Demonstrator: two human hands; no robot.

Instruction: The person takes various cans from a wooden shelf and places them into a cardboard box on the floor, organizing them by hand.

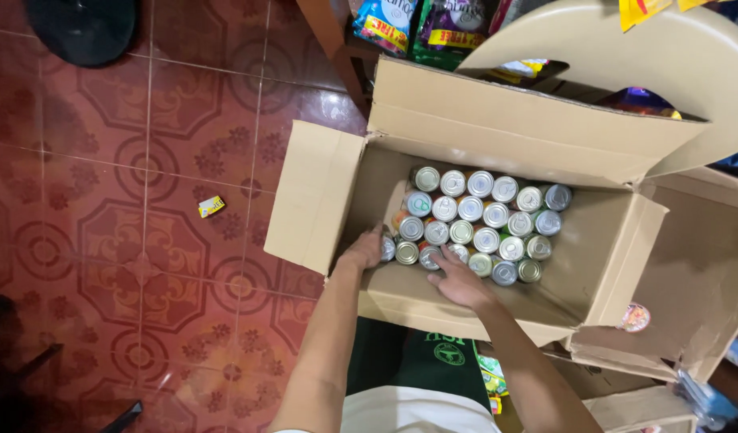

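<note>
An open brown cardboard box (497, 128) stands on the floor with several silver-topped tin cans (475, 216) packed upright in its left half. My left hand (362, 250) reaches into the box's near left corner, its fingers against a can at the edge of the group. My right hand (457, 281) lies over the near wall with its fingers on the front row of cans. Whether either hand grips a can is hidden by the fingers.
The box's right half shows bare cardboard (585, 256). A second open carton (697, 281) sits to the right. Snack packets (421, 28) hang on a wooden shelf beyond. A small yellow wrapper (211, 206) lies on the red patterned tiles.
</note>
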